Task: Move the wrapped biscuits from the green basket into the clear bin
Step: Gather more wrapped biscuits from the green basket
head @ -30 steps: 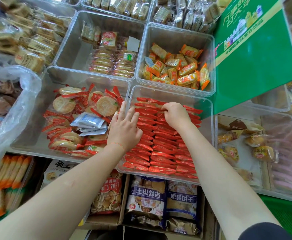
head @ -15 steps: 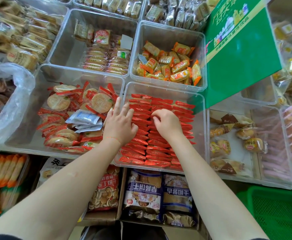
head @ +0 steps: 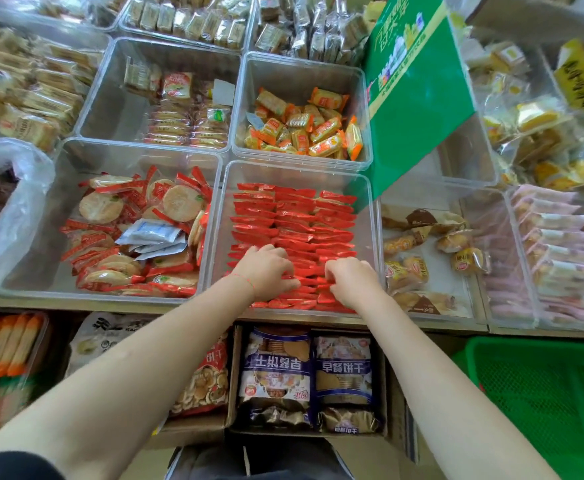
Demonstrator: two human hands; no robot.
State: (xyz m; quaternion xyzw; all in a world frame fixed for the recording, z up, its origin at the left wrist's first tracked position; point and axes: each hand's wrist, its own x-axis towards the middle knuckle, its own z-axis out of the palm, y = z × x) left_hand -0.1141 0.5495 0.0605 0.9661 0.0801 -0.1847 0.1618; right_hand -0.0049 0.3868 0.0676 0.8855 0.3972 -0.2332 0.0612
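Inside the square clear plastic bin (head: 295,169) at the middle of the counter (head: 76,301), the red-wrapped flat biscuits (head: 294,216) stand on edge in three tidy columns that fill it from the far wall almost to the near wall. Both hands have come back toward the person over the last second: they were working the middle rows, and now they sit on the nearest rows, just behind the near rim. The left hand (head: 266,271) lies palm down with its fingers curled onto the packets of the left and middle columns; the right hand (head: 353,280) is beside it, a little apart, fingers bent down into the right column. Each presses or pinches at wrappers, but whether either one actually grips a packet I cannot tell, since the fingertips are buried among them. This looks like squaring up the last rows, not loading new ones, so I judge the bin close to full. The green plastic mesh basket (head: 543,393) shows at the lower right, below the counter edge; the part in view holds no packets, though much of it is cut off, so I cannot say it is empty. Left of the bin, a second clear tub of round rice crackers in red-trimmed wrappers (head: 138,233) sits untidy; behind, a tub of orange-wrapped snacks (head: 304,126); a green cardboard sign (head: 415,95) leans over the far right corner.
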